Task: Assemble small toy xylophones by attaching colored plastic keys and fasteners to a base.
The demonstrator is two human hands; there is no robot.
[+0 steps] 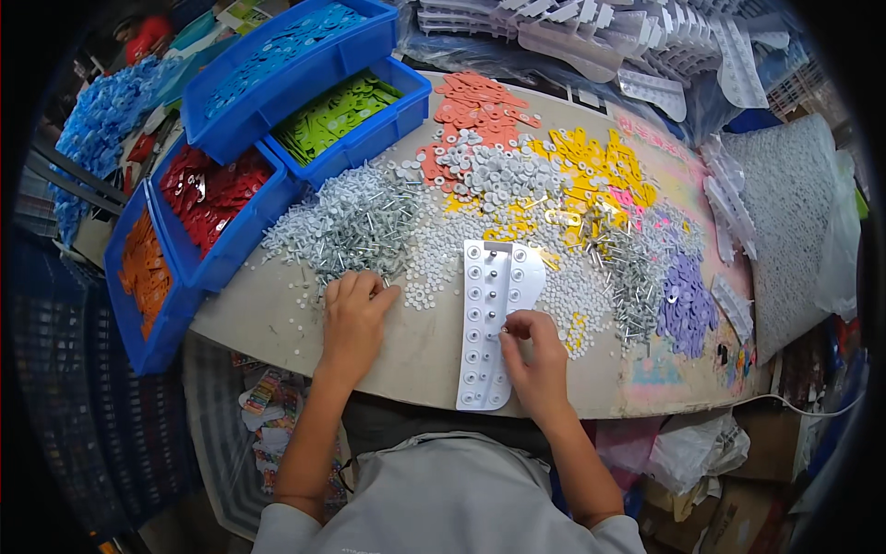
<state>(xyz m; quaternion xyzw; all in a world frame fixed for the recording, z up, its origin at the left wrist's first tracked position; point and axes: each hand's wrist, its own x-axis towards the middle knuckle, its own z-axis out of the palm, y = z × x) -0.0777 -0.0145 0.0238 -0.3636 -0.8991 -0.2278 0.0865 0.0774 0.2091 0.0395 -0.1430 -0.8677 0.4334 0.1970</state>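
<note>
White tray (504, 294), ringed sockets (473, 294) left and right, metal pins (493, 274) between. Left hand (353, 314) curls at pin pile (355, 222), right hand (535, 355) bends over tray; cannot tell either grasp.

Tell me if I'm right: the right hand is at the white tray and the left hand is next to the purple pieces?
Not quite: in the head view, the left hand is next to the silvery pins, with the purple pieces off at the right. The right hand is at the white tray, yes.
</note>
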